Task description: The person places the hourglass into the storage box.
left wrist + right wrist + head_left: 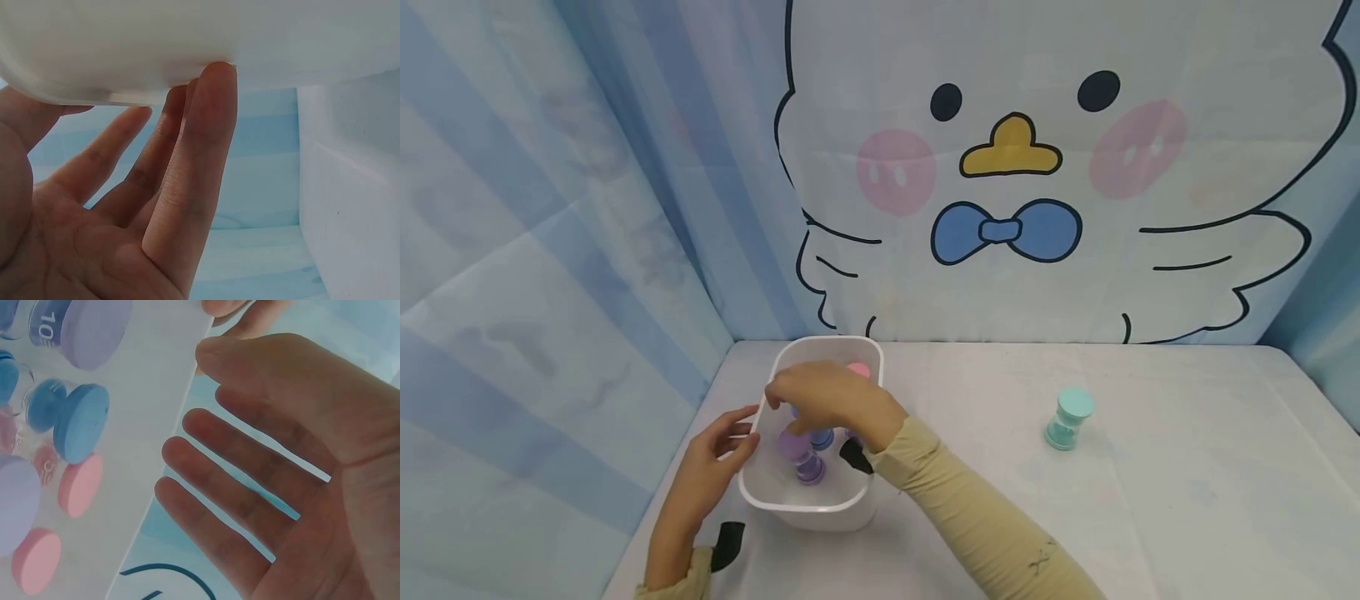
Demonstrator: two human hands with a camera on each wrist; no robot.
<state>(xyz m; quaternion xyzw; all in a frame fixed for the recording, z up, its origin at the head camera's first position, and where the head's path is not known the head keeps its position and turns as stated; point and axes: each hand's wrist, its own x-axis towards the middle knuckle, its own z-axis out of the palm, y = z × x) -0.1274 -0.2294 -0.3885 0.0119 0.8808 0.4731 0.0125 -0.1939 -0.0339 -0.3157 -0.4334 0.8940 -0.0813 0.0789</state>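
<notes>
A white plastic bin (820,507) stands at the table's left. Inside it lie a purple sand timer (801,457), a blue one (822,439) and a pink one (859,370). My right hand (823,398) hovers over the bin, palm down and holding nothing. In the right wrist view this hand (269,475) has spread, straight fingers, with the purple timer (87,325), blue timer (78,422) and pink timer (78,484) below. My left hand (718,454) sits at the bin's left side. Its straight fingers (187,156) touch the bin's outer wall (187,37).
A teal sand timer (1070,419) stands upright alone on the white table (1150,500), to the right of the bin. A cartoon-bird cloth backdrop (1037,167) closes the back, and blue striped cloth (550,250) the left side.
</notes>
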